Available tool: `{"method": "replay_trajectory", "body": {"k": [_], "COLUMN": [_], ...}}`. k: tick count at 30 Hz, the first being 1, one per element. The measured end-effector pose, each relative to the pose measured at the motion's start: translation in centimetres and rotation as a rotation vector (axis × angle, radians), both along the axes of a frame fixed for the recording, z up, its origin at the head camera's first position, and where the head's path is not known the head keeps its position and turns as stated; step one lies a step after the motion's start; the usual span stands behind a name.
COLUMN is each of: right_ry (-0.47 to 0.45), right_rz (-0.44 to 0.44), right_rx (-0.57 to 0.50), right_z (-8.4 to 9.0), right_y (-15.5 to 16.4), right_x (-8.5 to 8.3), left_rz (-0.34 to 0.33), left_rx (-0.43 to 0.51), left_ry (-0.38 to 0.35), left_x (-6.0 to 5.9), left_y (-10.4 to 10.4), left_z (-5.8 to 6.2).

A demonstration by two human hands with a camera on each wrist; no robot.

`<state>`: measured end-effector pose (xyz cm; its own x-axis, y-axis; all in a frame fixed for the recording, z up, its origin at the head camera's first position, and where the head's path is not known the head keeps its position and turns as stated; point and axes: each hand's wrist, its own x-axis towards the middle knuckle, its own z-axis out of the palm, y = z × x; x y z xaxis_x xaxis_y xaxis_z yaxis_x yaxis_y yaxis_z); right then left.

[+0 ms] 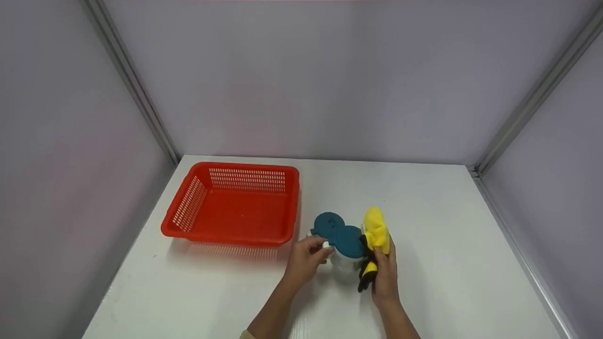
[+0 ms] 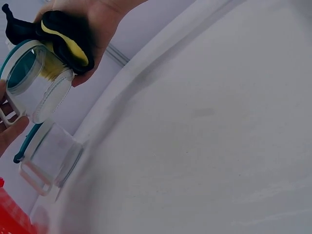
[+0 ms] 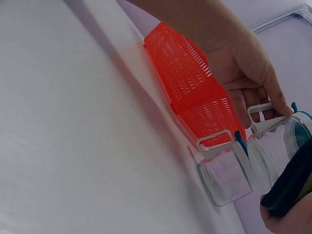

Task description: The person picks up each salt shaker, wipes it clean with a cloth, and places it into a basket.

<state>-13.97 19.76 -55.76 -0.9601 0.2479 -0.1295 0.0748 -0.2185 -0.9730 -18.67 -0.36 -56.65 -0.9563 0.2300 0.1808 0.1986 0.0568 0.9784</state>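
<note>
My left hand [image 1: 305, 259] grips the white handle of a clear jar [image 1: 346, 263] with a teal lid [image 1: 349, 241]. In the left wrist view this jar [image 2: 41, 92] is tilted and held off the table. My right hand [image 1: 386, 278] holds a soft yellow-and-black cloth [image 1: 376, 230] against the jar's right side; whether it is a plain cloth or a glove I cannot tell. A second jar [image 2: 52, 152] of the same kind stands on the table just behind, its teal lid [image 1: 328, 223] showing in the head view.
A red plastic basket [image 1: 240, 216] with slotted walls sits on the white table [image 1: 424, 212], left of the jars. Pale panels [image 1: 330, 84] with grey metal corner strips enclose the table at the back and sides.
</note>
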Motion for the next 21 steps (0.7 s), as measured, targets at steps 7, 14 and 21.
{"method": "replay_trajectory", "body": {"k": [7, 14, 21], "right_ry": [0.029, 0.023, 0.05], "right_rz": [0.001, -0.001, -0.009], "right_rx": [0.025, 0.022, 0.026], "right_z": [0.4, 0.8, 0.3], "right_y": [0.3, 0.3, -0.1], "right_x": [-0.3, 0.2, 1.4], "left_rz": [-0.033, -0.058, -0.06], "left_rx": [0.005, 0.006, 0.003], "left_ry": [-0.014, -0.051, -0.077], "left_x": [-0.8, -0.4, 0.6], "left_y": [0.1, 0.0, -0.1], "left_z": [0.9, 1.2, 0.9]}}
